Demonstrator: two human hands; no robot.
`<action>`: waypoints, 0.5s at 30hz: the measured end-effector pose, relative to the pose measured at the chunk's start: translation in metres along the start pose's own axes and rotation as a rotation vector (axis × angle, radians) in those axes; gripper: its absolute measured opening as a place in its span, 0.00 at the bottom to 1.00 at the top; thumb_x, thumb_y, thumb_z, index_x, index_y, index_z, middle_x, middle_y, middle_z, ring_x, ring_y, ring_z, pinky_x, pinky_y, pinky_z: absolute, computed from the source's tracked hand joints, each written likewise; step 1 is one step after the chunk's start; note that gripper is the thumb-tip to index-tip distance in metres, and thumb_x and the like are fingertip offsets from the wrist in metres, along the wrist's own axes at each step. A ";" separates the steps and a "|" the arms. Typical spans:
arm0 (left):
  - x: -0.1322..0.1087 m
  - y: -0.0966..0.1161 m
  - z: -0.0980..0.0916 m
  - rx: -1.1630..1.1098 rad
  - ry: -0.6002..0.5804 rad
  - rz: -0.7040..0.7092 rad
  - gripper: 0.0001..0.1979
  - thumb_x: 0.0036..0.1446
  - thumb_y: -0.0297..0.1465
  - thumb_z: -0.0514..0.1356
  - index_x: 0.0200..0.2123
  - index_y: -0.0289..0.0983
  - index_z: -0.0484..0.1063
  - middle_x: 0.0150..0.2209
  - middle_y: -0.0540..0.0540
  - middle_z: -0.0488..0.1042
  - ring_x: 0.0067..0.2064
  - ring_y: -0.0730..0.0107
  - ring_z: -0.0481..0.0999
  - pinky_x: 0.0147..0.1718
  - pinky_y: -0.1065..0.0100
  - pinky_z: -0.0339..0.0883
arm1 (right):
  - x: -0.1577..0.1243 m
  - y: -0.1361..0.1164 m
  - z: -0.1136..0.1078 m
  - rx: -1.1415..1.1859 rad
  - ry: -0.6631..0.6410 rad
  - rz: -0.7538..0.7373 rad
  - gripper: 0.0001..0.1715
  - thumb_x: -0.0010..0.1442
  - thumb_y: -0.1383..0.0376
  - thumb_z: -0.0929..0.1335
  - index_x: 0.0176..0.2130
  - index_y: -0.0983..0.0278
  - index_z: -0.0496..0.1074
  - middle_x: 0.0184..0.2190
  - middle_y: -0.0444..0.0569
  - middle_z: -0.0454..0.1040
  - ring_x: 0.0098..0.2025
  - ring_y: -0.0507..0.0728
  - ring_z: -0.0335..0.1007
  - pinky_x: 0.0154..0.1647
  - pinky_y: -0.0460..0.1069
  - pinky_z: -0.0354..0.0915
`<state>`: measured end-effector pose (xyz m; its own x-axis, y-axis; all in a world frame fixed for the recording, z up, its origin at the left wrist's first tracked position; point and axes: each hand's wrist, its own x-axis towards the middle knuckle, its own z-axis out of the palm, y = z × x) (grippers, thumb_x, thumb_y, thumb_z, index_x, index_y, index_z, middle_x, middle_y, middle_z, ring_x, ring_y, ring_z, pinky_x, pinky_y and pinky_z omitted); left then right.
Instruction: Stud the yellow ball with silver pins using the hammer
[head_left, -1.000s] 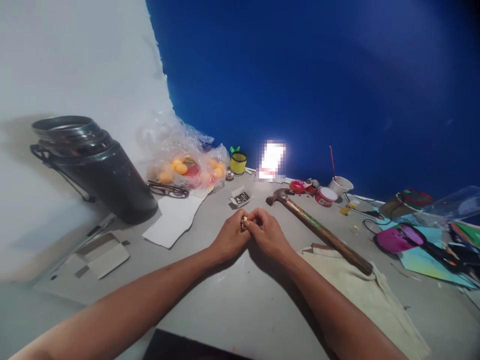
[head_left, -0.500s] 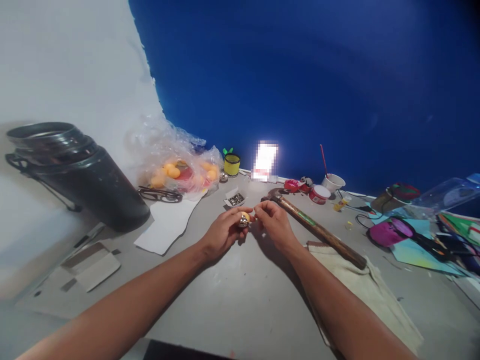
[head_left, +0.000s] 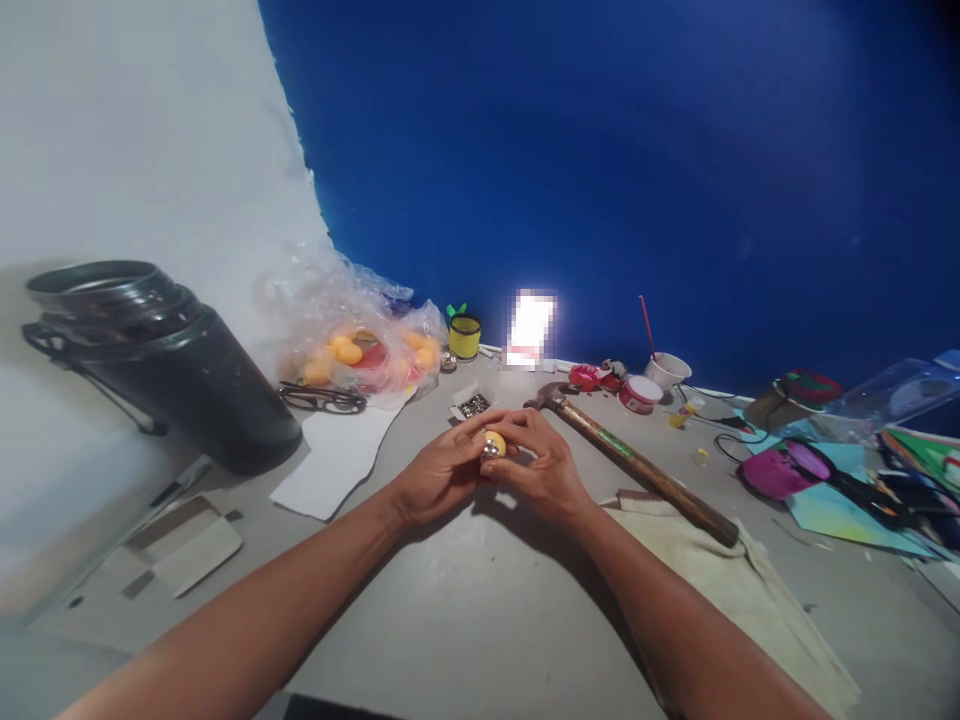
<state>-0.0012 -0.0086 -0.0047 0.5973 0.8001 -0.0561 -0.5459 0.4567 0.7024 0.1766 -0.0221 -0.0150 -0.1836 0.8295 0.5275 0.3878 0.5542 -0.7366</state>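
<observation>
Between my hands is a small orange-yellow ball point(head_left: 495, 443) with shiny silver pieces on its near side. My left hand point(head_left: 442, 468) is wrapped round it from the left. The fingers of my right hand point(head_left: 541, 462) press on it from the right, thumb below and fingertips above. Just beyond my left fingers sits a small open white box of shiny metal bits point(head_left: 473, 405). A hammer point(head_left: 637, 465) with a wooden handle lies to the right of my right hand.
A big dark flask point(head_left: 187, 370) stands at the left. Behind are eyeglasses point(head_left: 322, 398), white paper point(head_left: 337, 450) and a plastic bag of orange balls point(head_left: 367, 350). At the right lie a beige cloth point(head_left: 720, 590), a white cup point(head_left: 667, 370) and a pink cup point(head_left: 780, 470).
My right hand has moved left onto the ball and now touches it along with my left hand. The whole view has shifted slightly.
</observation>
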 end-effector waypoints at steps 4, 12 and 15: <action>-0.001 0.002 -0.003 -0.008 -0.049 -0.045 0.26 0.60 0.32 0.70 0.61 0.35 0.74 0.42 0.40 0.79 0.35 0.72 0.75 0.33 0.73 0.68 | 0.001 -0.002 -0.001 -0.026 -0.046 -0.056 0.25 0.58 0.56 0.76 0.54 0.57 0.79 0.51 0.52 0.78 0.54 0.64 0.72 0.58 0.60 0.66; -0.001 0.005 -0.009 0.066 -0.014 -0.064 0.33 0.58 0.35 0.71 0.65 0.35 0.70 0.38 0.43 0.76 0.30 0.77 0.71 0.26 0.75 0.63 | 0.003 -0.012 -0.004 0.019 -0.148 -0.073 0.13 0.67 0.57 0.70 0.48 0.56 0.80 0.46 0.50 0.82 0.50 0.62 0.74 0.56 0.58 0.66; -0.003 0.006 -0.009 0.048 -0.030 -0.071 0.33 0.57 0.34 0.72 0.64 0.36 0.71 0.41 0.43 0.77 0.30 0.77 0.71 0.27 0.75 0.64 | 0.002 -0.015 -0.002 0.033 -0.113 -0.089 0.13 0.66 0.56 0.70 0.48 0.56 0.81 0.45 0.50 0.82 0.50 0.63 0.74 0.56 0.58 0.66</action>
<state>-0.0113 -0.0044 -0.0065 0.6515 0.7537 -0.0863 -0.4728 0.4924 0.7308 0.1724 -0.0289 -0.0021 -0.3173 0.7785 0.5415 0.3359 0.6263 -0.7035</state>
